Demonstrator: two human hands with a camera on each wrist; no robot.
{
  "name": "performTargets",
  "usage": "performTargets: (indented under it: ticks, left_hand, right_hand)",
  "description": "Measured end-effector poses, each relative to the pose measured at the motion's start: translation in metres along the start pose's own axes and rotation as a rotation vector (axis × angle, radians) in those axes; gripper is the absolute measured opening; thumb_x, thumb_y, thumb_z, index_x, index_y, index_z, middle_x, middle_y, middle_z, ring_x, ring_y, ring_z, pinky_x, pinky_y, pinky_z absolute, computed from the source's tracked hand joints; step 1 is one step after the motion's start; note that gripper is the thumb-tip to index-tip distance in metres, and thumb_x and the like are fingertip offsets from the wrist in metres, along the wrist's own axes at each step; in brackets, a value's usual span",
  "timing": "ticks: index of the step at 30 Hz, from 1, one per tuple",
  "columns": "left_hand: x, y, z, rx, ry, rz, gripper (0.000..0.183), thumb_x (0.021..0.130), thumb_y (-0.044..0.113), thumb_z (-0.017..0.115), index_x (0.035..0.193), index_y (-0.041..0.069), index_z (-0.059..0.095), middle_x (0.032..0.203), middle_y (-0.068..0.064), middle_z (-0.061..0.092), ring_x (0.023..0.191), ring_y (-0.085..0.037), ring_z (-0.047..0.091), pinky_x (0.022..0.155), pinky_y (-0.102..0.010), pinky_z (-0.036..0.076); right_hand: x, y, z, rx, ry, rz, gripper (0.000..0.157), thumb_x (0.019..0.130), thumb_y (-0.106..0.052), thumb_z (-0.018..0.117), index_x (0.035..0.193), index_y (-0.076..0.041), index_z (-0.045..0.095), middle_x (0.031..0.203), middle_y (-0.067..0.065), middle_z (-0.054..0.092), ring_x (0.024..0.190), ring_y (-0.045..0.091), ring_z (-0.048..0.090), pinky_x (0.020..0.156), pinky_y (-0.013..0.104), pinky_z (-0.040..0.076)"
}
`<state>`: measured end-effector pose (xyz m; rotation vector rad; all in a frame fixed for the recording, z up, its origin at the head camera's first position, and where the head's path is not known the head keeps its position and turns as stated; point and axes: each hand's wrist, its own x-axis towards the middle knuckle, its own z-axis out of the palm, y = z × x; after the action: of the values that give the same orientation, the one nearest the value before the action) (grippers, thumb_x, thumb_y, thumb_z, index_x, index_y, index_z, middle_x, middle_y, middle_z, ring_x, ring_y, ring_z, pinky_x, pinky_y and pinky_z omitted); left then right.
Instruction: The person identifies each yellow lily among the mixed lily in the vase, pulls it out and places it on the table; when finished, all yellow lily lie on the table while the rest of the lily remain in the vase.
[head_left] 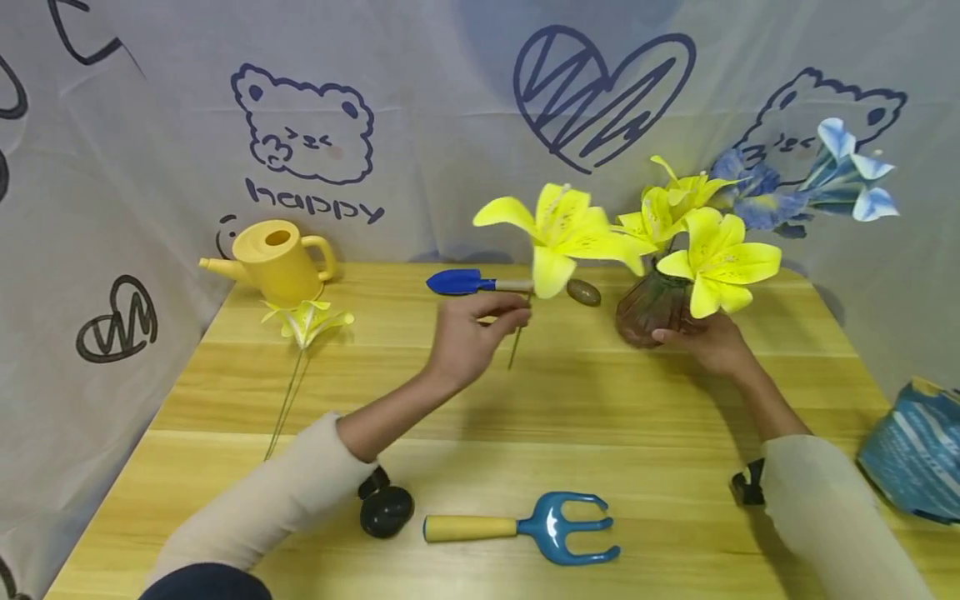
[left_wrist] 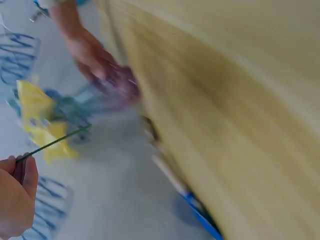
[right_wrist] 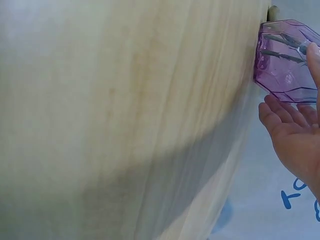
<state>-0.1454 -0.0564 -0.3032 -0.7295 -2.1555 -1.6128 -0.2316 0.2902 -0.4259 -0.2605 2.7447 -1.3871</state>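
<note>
My left hand (head_left: 474, 332) pinches the thin green stem (left_wrist: 57, 141) of a yellow artificial lily (head_left: 558, 237) between thumb and fingers. The bloom is up, and the stem's lower end hangs above the table, left of the vase. My right hand (head_left: 712, 343) holds a purple see-through faceted vase (right_wrist: 285, 75) low on its right side, thumb in front. Stems show inside the vase. Several yellow lilies (head_left: 723, 258) and blue flowers (head_left: 761, 196) rise from it and lean right. In the left wrist view the vase is blurred.
A yellow watering can (head_left: 277, 262) stands back left, another yellow lily (head_left: 303, 321) lying before it. A blue trowel (head_left: 457, 282) and brown stone (head_left: 583, 292) lie at the back. A blue hand fork (head_left: 558, 529) lies in front, a blue bag (head_left: 915, 454) at right.
</note>
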Motion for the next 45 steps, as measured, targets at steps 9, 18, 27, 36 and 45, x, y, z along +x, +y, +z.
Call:
performTargets:
  ticks: [9, 18, 27, 36, 45]
  left_hand:
    - [-0.047, -0.082, -0.082, 0.123, -0.079, -0.354, 0.011, 0.081, 0.009, 0.063, 0.087, 0.002, 0.068, 0.078, -0.009, 0.066, 0.069, -0.018, 0.063, 0.059, -0.027, 0.052]
    - [-0.083, -0.108, -0.143, 0.357, -0.200, -0.517, 0.011, 0.081, 0.008, 0.063, 0.083, -0.002, 0.067, 0.072, -0.010, 0.064, 0.063, -0.020, 0.062, 0.056, -0.032, 0.052]
    - [-0.106, -0.113, -0.166, 0.383, -0.285, -0.690, 0.011, 0.080, 0.004, 0.063, 0.081, -0.007, 0.064, 0.069, -0.013, 0.062, 0.059, -0.023, 0.062, 0.052, -0.030, 0.051]
    - [-0.106, -0.118, -0.164, 0.314, -0.273, -0.731, 0.013, 0.082, 0.004, 0.060, 0.087, -0.008, 0.062, 0.074, -0.014, 0.063, 0.064, -0.024, 0.063, 0.056, -0.031, 0.052]
    - [-0.099, -0.121, -0.162, 0.279, -0.284, -0.749, 0.018, 0.085, 0.009, 0.058, 0.092, -0.007, 0.063, 0.080, -0.016, 0.064, 0.069, -0.025, 0.063, 0.059, -0.031, 0.052]
  right_hand:
    - [-0.001, -0.003, 0.000, -0.139, 0.032, 0.033, 0.042, 0.079, -0.042, 0.062, 0.098, -0.005, 0.055, 0.090, 0.010, 0.054, 0.085, 0.021, 0.048, 0.068, 0.033, 0.040]
    - [-0.002, -0.005, 0.001, -0.108, 0.024, 0.057, 0.047, 0.078, -0.042, 0.063, 0.107, -0.006, 0.054, 0.101, 0.011, 0.054, 0.094, 0.023, 0.049, 0.073, 0.033, 0.042]
    - [-0.001, -0.005, 0.002, -0.110, 0.036, 0.053, 0.043, 0.078, -0.041, 0.063, 0.102, -0.006, 0.054, 0.096, 0.009, 0.054, 0.093, 0.020, 0.049, 0.070, 0.025, 0.043]
    - [-0.003, -0.005, 0.001, -0.120, 0.030, 0.050, 0.043, 0.078, -0.042, 0.063, 0.099, -0.006, 0.052, 0.093, 0.009, 0.053, 0.088, 0.020, 0.049, 0.066, 0.027, 0.043]
    - [-0.002, -0.003, 0.001, -0.116, 0.035, 0.052, 0.043, 0.078, -0.044, 0.062, 0.097, -0.007, 0.053, 0.095, 0.008, 0.054, 0.091, 0.021, 0.050, 0.071, 0.033, 0.043]
